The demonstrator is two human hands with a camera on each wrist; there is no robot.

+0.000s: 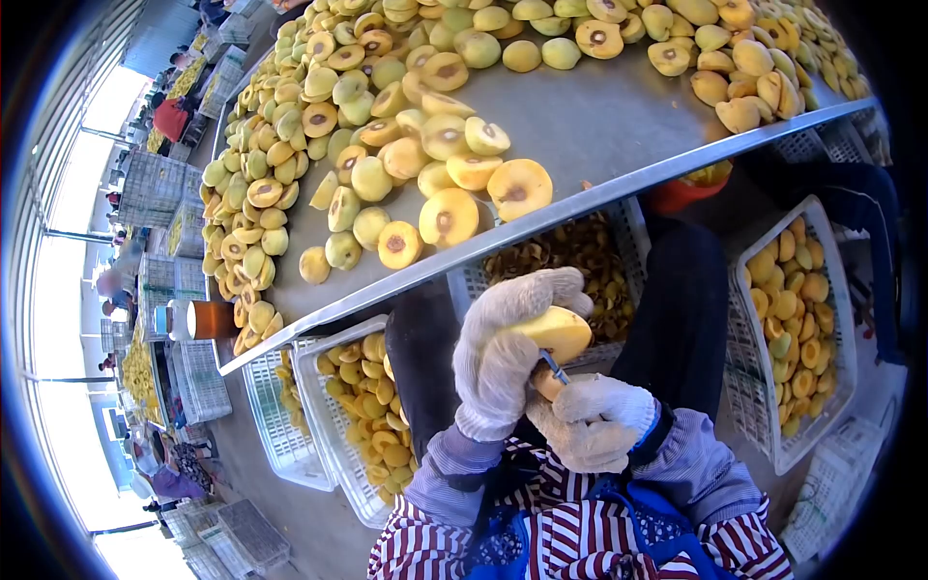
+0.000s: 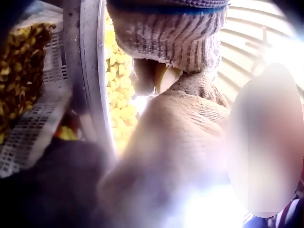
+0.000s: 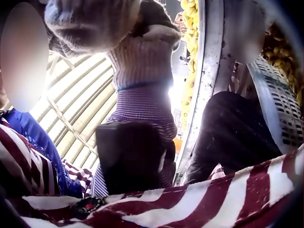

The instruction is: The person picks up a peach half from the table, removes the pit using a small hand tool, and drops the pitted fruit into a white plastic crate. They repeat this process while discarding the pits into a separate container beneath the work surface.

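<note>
In the head view, my gloved left hand (image 1: 503,348) grips a yellow fruit piece (image 1: 564,333) above my lap. My gloved right hand (image 1: 599,423) pinches a small metal-edged tool (image 1: 553,366) against the fruit's lower side; a brown rounded part beside it is unclear. The left wrist view has the left hand (image 2: 178,128) blurred below the right hand (image 2: 166,40), with a pale fruit edge (image 2: 167,79) between them. In the right wrist view, the right hand (image 3: 92,26) is at the top, partly over the left hand (image 3: 142,59); the fruit is hidden there.
A metal table (image 1: 619,126) holds many halved fruits beyond its raised edge. Below it, a crate (image 1: 633,237) contains brown scraps. Fruit-filled crates stand to the left (image 1: 314,387) and right (image 1: 839,290) of my legs. An orange container (image 1: 211,320) is at the table's left edge.
</note>
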